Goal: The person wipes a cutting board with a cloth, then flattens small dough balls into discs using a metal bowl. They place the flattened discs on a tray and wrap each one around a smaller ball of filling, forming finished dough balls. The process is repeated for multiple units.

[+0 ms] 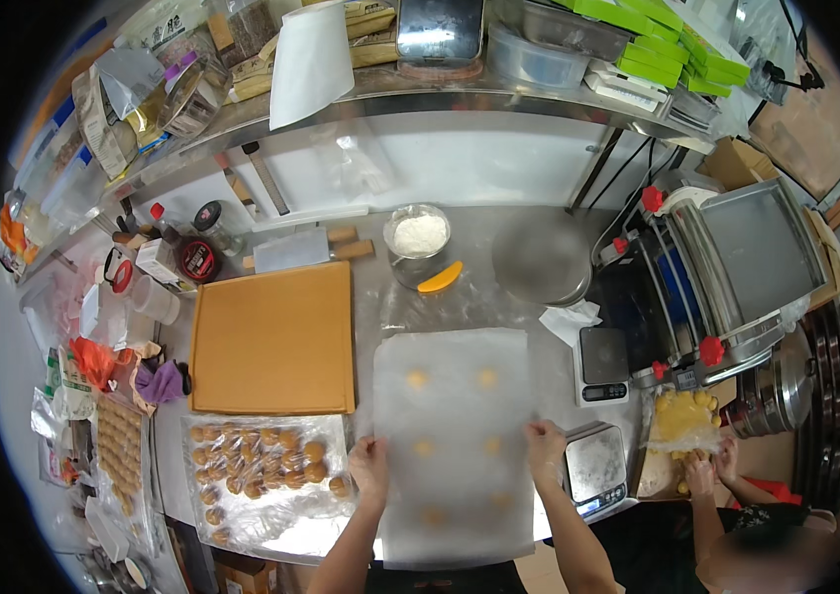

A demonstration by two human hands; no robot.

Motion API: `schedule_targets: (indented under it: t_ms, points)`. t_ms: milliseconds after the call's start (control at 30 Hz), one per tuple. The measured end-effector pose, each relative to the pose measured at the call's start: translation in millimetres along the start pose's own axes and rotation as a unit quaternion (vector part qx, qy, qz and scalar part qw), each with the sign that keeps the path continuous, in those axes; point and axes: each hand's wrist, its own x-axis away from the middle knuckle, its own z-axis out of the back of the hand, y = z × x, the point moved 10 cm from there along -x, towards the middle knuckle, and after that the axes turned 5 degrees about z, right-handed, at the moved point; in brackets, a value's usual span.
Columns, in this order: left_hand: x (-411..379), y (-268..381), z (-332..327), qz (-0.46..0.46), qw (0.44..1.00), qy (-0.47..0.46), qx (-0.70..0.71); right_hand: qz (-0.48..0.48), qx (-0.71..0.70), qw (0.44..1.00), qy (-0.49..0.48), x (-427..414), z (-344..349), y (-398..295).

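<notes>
A translucent sheet of baking paper (457, 416) spreads out in front of me. Several pale yellow round pieces (487, 378) show blurred through it, in two columns. My left hand (369, 466) pinches the sheet's left edge, and my right hand (548, 453) pinches the right edge at about the same height. What lies under the paper is otherwise hidden. Left of my left hand, a tray lined with clear plastic film (271, 520) carries rows of brown filling balls (253, 457), partly covered by film. Close to my right hand stands a digital scale (596, 462) with a lit display.
Behind the filling tray lies a tan board (271, 341). Farther back are a bowl of white flour (420, 236), a yellow scraper (440, 278) and a round metal pan (542, 260). A second scale (603, 364) and a dough-rolling machine (710, 267) stand right. A co-worker's gloved hands (710, 468) handle yellow dough balls (680, 419).
</notes>
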Motion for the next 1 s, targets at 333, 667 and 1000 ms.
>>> schedule_targets:
  t_ms: [333, 667, 1000]
  points:
    - [133, 86, -60, -0.385, 0.825, -0.135, -0.39, 0.329, 0.336, 0.853, -0.225, 124, -61, -93]
    - [130, 67, -82, -0.365, 0.827, -0.192, -0.381, 0.332, 0.365, 0.843, -0.214, 105, -58, -89]
    - [134, 145, 31, -0.327, 0.913, -0.015, -0.245, -0.271, -0.424, 0.864, 0.008, -206, -63, 12]
